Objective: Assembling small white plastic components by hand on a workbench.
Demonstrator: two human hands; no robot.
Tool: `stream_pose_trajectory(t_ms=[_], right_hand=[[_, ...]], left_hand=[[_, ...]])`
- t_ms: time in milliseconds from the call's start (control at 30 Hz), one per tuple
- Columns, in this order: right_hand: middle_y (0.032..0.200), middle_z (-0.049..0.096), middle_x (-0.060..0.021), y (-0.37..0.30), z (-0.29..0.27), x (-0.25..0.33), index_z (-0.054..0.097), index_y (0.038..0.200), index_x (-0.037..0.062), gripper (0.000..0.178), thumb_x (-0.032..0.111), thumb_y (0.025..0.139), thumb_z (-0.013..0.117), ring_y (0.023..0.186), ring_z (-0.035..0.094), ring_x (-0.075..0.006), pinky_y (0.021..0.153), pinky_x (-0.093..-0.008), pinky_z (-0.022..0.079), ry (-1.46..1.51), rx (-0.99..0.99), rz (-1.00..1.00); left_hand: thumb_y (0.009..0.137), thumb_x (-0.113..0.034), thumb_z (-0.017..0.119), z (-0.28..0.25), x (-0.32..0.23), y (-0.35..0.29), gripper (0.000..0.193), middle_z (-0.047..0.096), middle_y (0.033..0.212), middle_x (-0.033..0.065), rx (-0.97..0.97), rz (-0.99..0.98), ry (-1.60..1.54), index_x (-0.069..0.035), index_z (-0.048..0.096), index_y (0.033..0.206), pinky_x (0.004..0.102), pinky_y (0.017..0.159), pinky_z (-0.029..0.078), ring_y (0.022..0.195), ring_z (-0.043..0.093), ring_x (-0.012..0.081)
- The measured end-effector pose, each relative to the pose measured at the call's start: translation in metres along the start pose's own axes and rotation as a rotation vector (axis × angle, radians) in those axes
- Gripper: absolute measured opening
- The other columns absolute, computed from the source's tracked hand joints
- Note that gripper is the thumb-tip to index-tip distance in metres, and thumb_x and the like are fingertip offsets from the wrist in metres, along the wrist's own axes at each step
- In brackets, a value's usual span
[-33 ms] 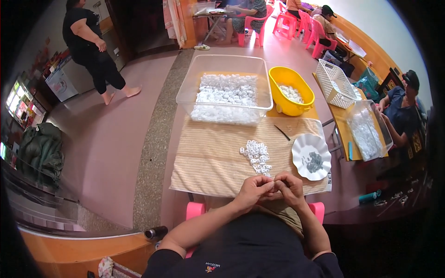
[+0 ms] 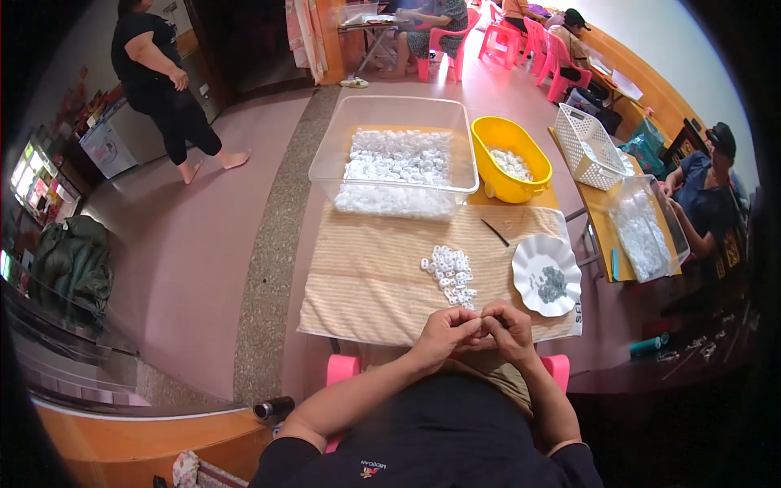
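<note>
No visible change since the earlier picture; judging by that, the same step in hand. At lower center, close together: left hand (image 2: 446,332) and right hand (image 2: 510,332), with fingers (image 2: 469,328) closed in a pinch; cannot tell whether on anything. Just above, on ribbed tan cloth (image 2: 366,268), a loose heap of smooth, rounded, holed white pieces (image 2: 450,275). Right of center, a white plate (image 2: 530,254) with scalloped rim, bearing small gray bits (image 2: 552,285). Near it, a thin dark strip (image 2: 495,233). At upper center, a clear rigid tub (image 2: 326,154) full of similar white shapes, beside a glossy yellow oval basin (image 2: 511,136).
</note>
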State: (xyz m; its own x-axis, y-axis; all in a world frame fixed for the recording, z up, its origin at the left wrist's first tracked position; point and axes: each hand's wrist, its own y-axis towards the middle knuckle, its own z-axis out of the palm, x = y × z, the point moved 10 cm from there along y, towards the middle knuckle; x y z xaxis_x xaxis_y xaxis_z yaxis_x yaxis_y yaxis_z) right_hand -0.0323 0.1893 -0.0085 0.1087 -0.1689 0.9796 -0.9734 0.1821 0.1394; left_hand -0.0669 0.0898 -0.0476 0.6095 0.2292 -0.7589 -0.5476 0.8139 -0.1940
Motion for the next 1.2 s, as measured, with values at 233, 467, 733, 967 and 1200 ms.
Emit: stream_pose_trajectory(t_ms=[233,467,733,967,1200], right_hand=[[0.081,0.059,-0.0046,0.001,-0.003,0.003,0.061,0.092,-0.0028,0.005,-0.001,0.090,0.056,0.071,0.060,-0.0101,0.063,-0.0232,0.049,-0.025,-0.012,-0.019],[0.085,0.056,-0.0043,-0.001,-0.002,-0.007,0.057,0.091,-0.0033,0.004,-0.004,0.090,0.053,0.074,0.055,-0.0085,0.065,-0.0222,0.047,-0.041,0.018,0.024],[0.083,0.057,-0.0020,-0.006,-0.010,-0.029,0.057,0.090,-0.0025,0.006,-0.001,0.092,0.051,0.071,0.055,-0.0063,0.064,-0.0207,0.047,-0.082,-0.017,0.031],[0.085,0.059,-0.0005,0.003,-0.004,-0.026,0.059,0.094,0.0012,0.009,0.009,0.090,0.055,0.081,0.055,-0.0077,0.071,-0.0243,0.046,-0.042,-0.057,0.134],[0.085,0.057,0.0012,0.002,0.004,-0.018,0.057,0.094,0.0008,0.008,0.008,0.094,0.054,0.076,0.051,-0.0043,0.068,-0.0194,0.043,0.185,-0.057,0.215]], left_hand=[[0.093,-0.012,0.061,-0.001,0.006,-0.001,0.014,0.063,0.089,0.0039,-0.012,-0.069,-0.112,0.000,0.061,0.101,0.0204,0.070,0.052,0.078,0.060,0.0083],[0.092,-0.010,0.061,0.000,0.011,-0.001,0.014,0.063,0.090,0.0037,-0.010,-0.081,-0.179,-0.001,0.061,0.102,0.0217,0.072,0.054,0.079,0.061,0.0091],[0.090,-0.006,0.063,-0.005,0.009,0.001,0.016,0.065,0.093,0.0046,-0.070,-0.063,-0.153,-0.002,0.060,0.105,0.0238,0.073,0.056,0.081,0.063,0.0104],[0.090,-0.006,0.062,-0.013,0.004,0.004,0.016,0.065,0.091,0.0050,-0.109,-0.027,-0.182,-0.001,0.059,0.106,0.0247,0.072,0.056,0.079,0.064,0.0116],[0.089,-0.002,0.062,-0.015,0.009,0.004,0.018,0.067,0.093,0.0083,-0.110,-0.088,-0.230,-0.001,0.060,0.106,0.0267,0.076,0.058,0.082,0.066,0.0148]])
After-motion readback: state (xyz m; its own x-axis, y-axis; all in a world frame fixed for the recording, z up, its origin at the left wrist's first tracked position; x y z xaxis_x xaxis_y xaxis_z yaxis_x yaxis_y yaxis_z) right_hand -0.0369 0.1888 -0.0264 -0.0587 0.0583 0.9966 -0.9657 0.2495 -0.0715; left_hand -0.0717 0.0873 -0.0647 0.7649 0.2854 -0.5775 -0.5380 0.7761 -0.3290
